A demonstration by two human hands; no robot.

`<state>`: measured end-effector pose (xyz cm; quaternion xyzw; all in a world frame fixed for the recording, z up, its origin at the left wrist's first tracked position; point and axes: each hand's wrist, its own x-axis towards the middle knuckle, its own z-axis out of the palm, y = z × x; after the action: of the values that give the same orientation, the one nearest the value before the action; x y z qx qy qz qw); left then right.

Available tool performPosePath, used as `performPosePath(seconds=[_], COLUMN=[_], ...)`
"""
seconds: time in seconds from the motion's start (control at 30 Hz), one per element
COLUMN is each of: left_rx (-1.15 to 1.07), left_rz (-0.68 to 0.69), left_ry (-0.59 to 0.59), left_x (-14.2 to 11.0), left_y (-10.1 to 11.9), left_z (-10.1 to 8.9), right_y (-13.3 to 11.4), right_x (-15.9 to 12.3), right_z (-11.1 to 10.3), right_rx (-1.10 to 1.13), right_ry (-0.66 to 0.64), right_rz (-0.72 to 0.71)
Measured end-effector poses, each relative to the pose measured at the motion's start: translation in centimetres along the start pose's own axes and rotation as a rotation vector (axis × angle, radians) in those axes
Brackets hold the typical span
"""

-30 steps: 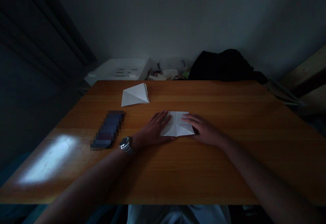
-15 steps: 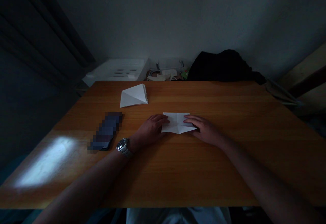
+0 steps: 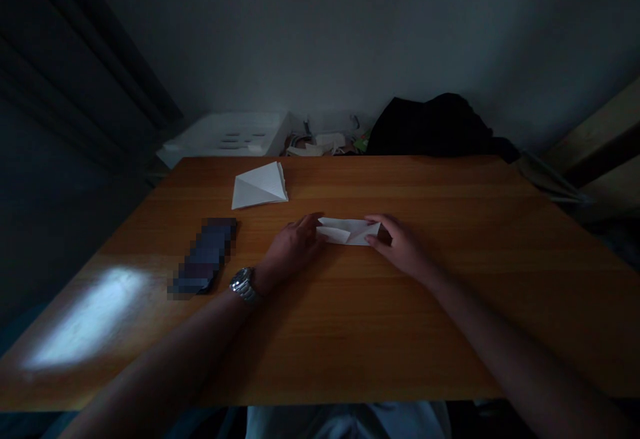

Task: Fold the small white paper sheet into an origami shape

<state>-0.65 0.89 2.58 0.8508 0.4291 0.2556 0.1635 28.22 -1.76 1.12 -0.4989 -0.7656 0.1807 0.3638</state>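
A white sheet of paper (image 3: 349, 231) lies folded into a narrow strip near the middle of the wooden table (image 3: 350, 319). My left hand (image 3: 291, 246), with a metal watch at the wrist, pinches the strip's left end. My right hand (image 3: 400, 246) pinches its right end. Both sets of fingers are curled onto the paper's near edge. A second folded white paper (image 3: 260, 186) lies flat further back to the left, untouched.
A dark, blurred-out flat object (image 3: 205, 256) lies left of my left hand. A patch of light falls on the table's near left corner. Behind the table are a white bin (image 3: 227, 138), some clutter and a black bag (image 3: 433, 129). The room is dim.
The near half of the paper has been lifted and folded away from me, turning the square shape into a narrow strip. Both hands moved slightly further back with it.
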Motion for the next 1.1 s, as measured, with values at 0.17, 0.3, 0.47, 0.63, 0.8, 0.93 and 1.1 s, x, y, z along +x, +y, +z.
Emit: performPosePath(seconds=[0.17, 0.3, 0.47, 0.63, 0.8, 0.93, 1.1], left_rx=[-0.046, 0.133, 0.229, 0.248, 0.248, 0.226, 0.235], left_rz=[-0.043, 0.089, 0.473, 0.525, 0.383, 0.356, 0.326], left_ry=[0.095, 0.249, -0.031, -0.265, -0.289, -0.305, -0.321], left_x=[0.2, -0.1, -1.0, -1.1, -1.1, -1.2, -1.3], left_y=[0.2, 1.3, 2.8, 3.4, 2.6, 2.1, 2.2], left_z=[0.3, -0.6, -1.4, 0.3, 1.3, 1.3, 1.3], right_y=[0.0, 0.3, 0.5, 0.2, 0.3, 0.7, -0.2], right_x=[0.1, 0.2, 0.3, 0.2, 0.1, 0.1, 0.2], right_z=[0.3, 0.5, 0.6, 0.5, 0.6, 0.7, 0.6], right_rx=[-0.026, -0.032, -0.056, -0.057, -0.057, -0.100, -0.211], right_ry=[0.033, 0.038, 0.018, 0.030, 0.033, 0.031, -0.011], right_rz=[0.004, -0.026, -0.007, -0.045, -0.039, -0.052, -0.080])
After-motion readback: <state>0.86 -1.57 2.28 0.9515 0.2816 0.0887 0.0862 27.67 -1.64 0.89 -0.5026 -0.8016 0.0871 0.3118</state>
